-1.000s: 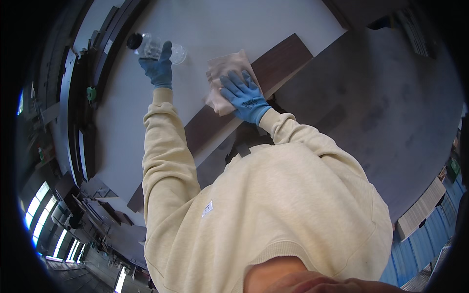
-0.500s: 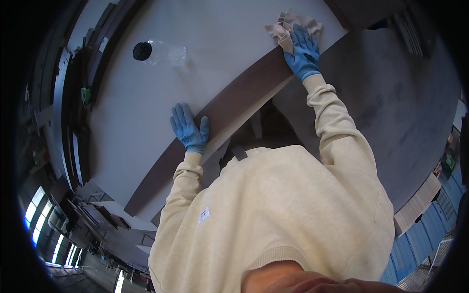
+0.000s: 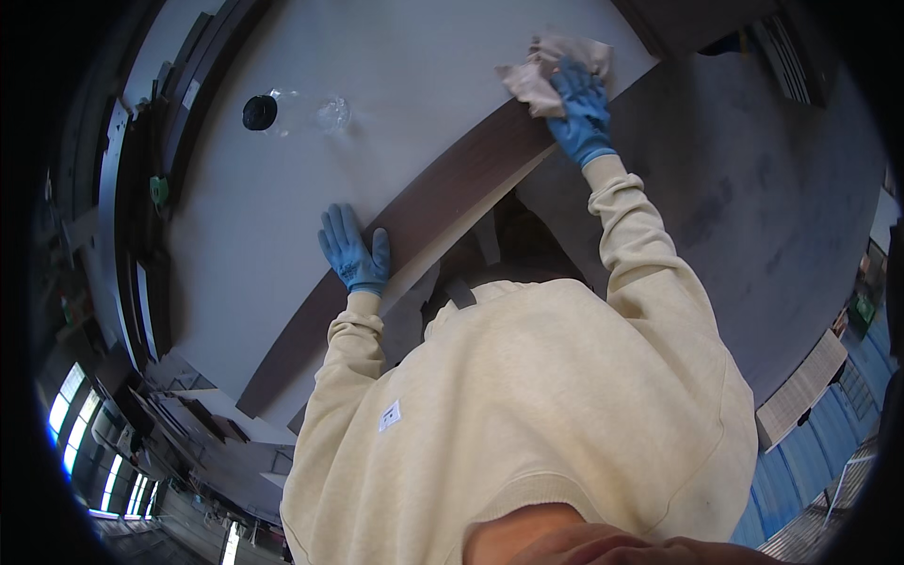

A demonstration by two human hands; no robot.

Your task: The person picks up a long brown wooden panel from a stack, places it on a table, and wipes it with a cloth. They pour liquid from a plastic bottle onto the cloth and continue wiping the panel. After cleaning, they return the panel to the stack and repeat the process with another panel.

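A long dark brown board lies slantwise along the near edge of a pale table. Spread flat across the board's left part is my left hand in a blue glove, its fingers apart and nothing in them. At the board's far right end, my right hand, gloved in blue too, presses a crumpled pinkish-beige cloth onto it. Motion blurs the right fingers a little, and the cloth covers that end of the board.
A clear bottle with a black cap lies on its side on the table, beyond my left hand. Several dark boards are stacked along the left, with a small green object beside them. Grey floor stretches away at the right.
My right hand and the cloth have shifted slightly left, with the fingers now more bent over the cloth. The left hand rests at about the same place on the board.
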